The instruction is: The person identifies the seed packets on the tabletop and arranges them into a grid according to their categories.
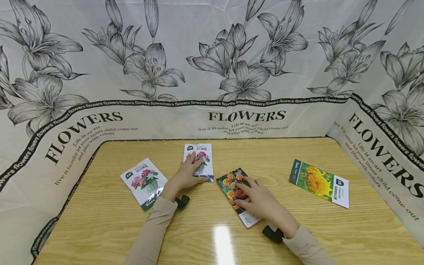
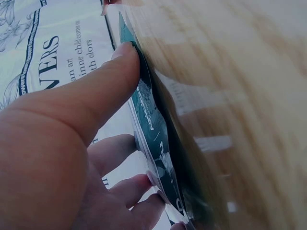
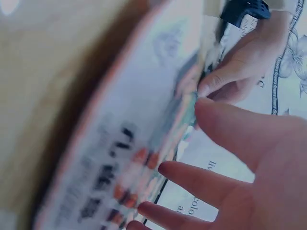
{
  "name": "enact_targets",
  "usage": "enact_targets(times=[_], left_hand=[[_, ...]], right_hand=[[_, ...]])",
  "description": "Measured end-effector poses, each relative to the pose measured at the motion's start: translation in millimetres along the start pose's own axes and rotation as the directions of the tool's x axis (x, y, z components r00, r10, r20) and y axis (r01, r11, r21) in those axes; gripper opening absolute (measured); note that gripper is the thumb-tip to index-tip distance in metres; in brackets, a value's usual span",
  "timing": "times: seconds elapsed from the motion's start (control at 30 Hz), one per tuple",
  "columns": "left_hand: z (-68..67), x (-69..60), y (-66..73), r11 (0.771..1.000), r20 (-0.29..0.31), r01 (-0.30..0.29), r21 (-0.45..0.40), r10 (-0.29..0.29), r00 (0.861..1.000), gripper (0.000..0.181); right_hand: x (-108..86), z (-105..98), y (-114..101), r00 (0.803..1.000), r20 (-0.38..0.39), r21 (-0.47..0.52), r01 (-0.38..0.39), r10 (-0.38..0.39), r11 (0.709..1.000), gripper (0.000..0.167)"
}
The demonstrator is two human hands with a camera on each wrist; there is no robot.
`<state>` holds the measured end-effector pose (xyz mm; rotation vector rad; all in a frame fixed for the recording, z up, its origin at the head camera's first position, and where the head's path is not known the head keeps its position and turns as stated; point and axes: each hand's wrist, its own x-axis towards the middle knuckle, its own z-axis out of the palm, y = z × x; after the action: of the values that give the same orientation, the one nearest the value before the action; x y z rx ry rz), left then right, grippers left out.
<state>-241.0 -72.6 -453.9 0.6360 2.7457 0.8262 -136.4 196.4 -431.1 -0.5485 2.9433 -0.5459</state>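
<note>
My left hand (image 1: 185, 175) lies over a white seed packet (image 1: 207, 170) with pink flowers, near the far middle of the table. In the left wrist view, its thumb (image 2: 122, 67) touches the packet's dark green end strip (image 2: 144, 103) and the other fingers lie spread. Nearer and to the right, an orange-flower seed packet (image 1: 229, 188) lies slanted under my right hand (image 1: 261, 198). Those fingers are spread and slightly bent, with fingertips (image 3: 168, 168) touching its printed face in the right wrist view. Part of each packet is hidden by the hand on it.
Another pink-flower packet (image 1: 145, 181) lies tilted left of the left hand. A yellow-flower packet (image 1: 318, 183) lies at the right. A floral cloth (image 1: 172, 123) stands around the back and sides of the wooden table (image 1: 198, 228).
</note>
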Motion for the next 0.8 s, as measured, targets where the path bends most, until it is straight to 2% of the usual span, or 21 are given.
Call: enact_targets(times=[0.13,0.27,0.37,0.5,0.6,0.8], left_hand=[[-0.7,-1.7,0.9,1.000,-0.001,-0.006,-0.021,0.006,1.000,0.080],[-1.9,-3.1,2.2,0.999,-0.012,-0.022,-0.031,0.021,1.000,0.080],[-1.8,-2.9,2.1,1.000,-0.007,-0.017,-0.024,0.016,1.000,0.080],[-0.9,-2.2,1.5,1.000,0.001,-0.002,-0.016,0.002,1.000,0.080],[-0.6,-1.8,1.4,1.000,0.000,0.001,-0.011,-0.001,1.000,0.080],[-1.8,-2.6,2.7,1.000,-0.005,0.000,-0.017,0.000,1.000,0.080]], right_hand=[[-1.2,-9,3,0.999,0.027,0.081,0.022,-0.024,0.996,0.054],[-1.0,-17,11,0.994,0.069,0.165,0.078,-0.090,0.983,0.054],[0.2,-21,19,0.975,0.120,0.220,0.158,-0.187,0.963,0.054],[2.1,-24,30,0.937,0.183,0.267,0.245,-0.298,0.932,0.059],[3.4,-24,35,0.927,0.207,0.274,0.252,-0.313,0.928,0.064],[4.2,-23,37,0.927,0.228,0.235,0.244,-0.298,0.941,0.076]])
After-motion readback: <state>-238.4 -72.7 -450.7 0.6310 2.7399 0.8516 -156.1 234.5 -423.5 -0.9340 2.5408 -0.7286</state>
